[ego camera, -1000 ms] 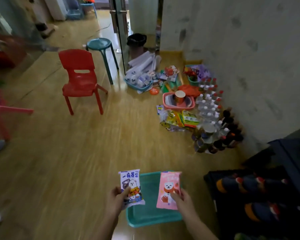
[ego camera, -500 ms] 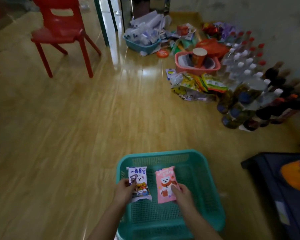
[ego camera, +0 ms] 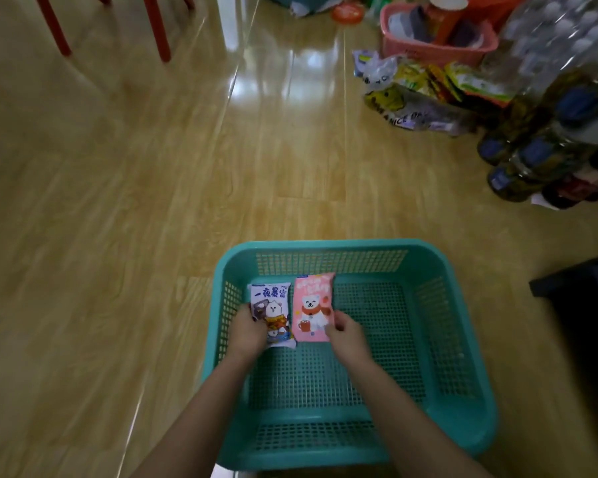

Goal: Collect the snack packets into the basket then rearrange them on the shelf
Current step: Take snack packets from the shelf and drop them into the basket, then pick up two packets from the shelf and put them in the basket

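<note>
Snack packets (ego camera: pixel 308 294) under inspection: two, printed faces up, side by side, low inside the teal basket (ego camera: pixel 446 305), close to its left wall. Purple packet (ego camera: pixel 270 300) on the left, pink packet (ego camera: pixel 315 305) on the right. Long edges touching or just apart: cannot tell which. Resting on the mesh bottom or held just above it: cannot tell.

Left hand (ego camera: pixel 247 327): fingers curled over the lower left of the purple packet, gripping it. Right hand (ego camera: pixel 346 334): pinching the pink packet at its lower right corner. Held by the lower ends, presumably to keep the faces up and lay both flat in one pass rather than drop them in a heap. Set to one side of the basket, likely to leave room for further rows.

Basket standing on the wooden floor (ego camera: pixel 152 167), directly in front of the person. Pile of loose packets (ego camera: pixel 425 98) ahead to the right on the floor, well apart from the basket, beside a cluster of bottles (ego camera: pixel 549 139) and a pink tub (ego camera: pixel 435 46).

Judged stage: early collection. Release of both packets due next, then a reach toward the pile. Shelf stage not begun. Risk noted: light packets skewing or overlapping if let go unevenly.
</note>
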The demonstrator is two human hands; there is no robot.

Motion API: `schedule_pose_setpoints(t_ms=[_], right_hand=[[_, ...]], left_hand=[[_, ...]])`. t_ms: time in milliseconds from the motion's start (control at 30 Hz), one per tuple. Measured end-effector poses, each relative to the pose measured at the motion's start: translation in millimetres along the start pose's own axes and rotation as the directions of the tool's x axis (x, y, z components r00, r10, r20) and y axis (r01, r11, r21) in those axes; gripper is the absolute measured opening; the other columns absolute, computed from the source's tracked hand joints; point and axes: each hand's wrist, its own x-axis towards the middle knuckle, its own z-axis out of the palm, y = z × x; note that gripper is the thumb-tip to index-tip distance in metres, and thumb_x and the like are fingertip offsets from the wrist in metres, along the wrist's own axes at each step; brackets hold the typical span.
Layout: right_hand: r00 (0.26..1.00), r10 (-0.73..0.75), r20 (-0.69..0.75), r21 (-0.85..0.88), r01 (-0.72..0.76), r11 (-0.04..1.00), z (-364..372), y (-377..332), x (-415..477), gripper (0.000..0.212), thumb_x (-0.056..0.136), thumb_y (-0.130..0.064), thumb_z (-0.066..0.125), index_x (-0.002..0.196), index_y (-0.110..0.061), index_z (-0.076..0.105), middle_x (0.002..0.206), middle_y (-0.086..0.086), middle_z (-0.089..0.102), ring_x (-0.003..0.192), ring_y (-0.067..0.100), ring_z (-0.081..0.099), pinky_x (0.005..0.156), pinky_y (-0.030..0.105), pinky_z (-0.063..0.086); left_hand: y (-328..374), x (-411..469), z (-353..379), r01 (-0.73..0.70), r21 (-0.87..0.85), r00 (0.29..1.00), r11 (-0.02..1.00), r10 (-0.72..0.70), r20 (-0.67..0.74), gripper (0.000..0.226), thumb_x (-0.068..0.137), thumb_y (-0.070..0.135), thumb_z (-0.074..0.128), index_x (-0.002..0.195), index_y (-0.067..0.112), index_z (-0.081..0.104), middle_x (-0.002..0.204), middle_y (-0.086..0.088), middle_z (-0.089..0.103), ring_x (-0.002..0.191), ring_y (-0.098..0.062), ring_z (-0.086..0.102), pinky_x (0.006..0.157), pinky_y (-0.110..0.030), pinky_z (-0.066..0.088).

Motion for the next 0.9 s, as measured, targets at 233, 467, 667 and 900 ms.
schedule_pose_setpoints(t_ms=[233, 467, 667, 900], right_hand=[[0.979, -0.201, -0.025, -0.322, 0.182, 0.929, -48.1, -41.2, -39.0, 0.041, 0.093, -0.01, 0.049, 0.134, -0.01, 0.046, 0.139, 0.007, 0.044, 0.127, 0.022, 0.044, 0.104, 0.031, 0.036], [0.946, -0.311, -0.096, -0.361, 0.258, 0.896, -171.9, -176.0, -198.7, 0.036, 0.09, -0.013, 0.052, 0.126, -0.016, 0.053, 0.129, 0.001, 0.056, 0.118, 0.019, 0.053, 0.101, 0.032, 0.041], [0.887, -0.416, -0.199, -0.394, 0.316, 0.863, -312.0, -335.0, -400.8, 0.035, 0.089, -0.011, 0.053, 0.124, -0.015, 0.055, 0.118, 0.004, 0.059, 0.107, 0.024, 0.057, 0.091, 0.04, 0.048], [0.735, -0.553, -0.393, -0.449, 0.372, 0.813, -440.5, -464.8, -622.5, 0.028, 0.091, -0.016, 0.056, 0.118, -0.012, 0.059, 0.111, 0.004, 0.062, 0.1, 0.017, 0.057, 0.083, 0.026, 0.046]], left_hand=[[38.9, -42.7, -22.6, -0.228, 0.189, 0.973, 0.955, 0.23, 0.013, 0.036, 0.092, -0.003, 0.042, 0.126, -0.001, 0.051, 0.127, -0.009, 0.055, 0.116, -0.025, 0.053, 0.089, -0.028, 0.042], [193.0, -184.6, -127.4, -0.445, 0.417, 0.888, 0.792, 0.451, 0.09, 0.025, 0.095, 0.019, 0.046, 0.116, 0.013, 0.058, 0.116, -0.005, 0.065, 0.101, -0.022, 0.061, 0.074, -0.029, 0.043], [387.6, -359.1, -248.6, -0.615, 0.627, 0.73, 0.478, 0.645, 0.224, 0.024, 0.095, 0.024, 0.041, 0.11, 0.016, 0.057, 0.112, -0.004, 0.065, 0.1, -0.023, 0.06, 0.071, -0.031, 0.041], [563.7, -535.0, -350.7, -0.72, 0.644, 0.51, 0.259, 0.827, 0.236, 0.025, 0.093, 0.036, 0.042, 0.104, 0.021, 0.059, 0.103, 0.0, 0.069, 0.094, -0.023, 0.064, 0.072, -0.033, 0.05]])
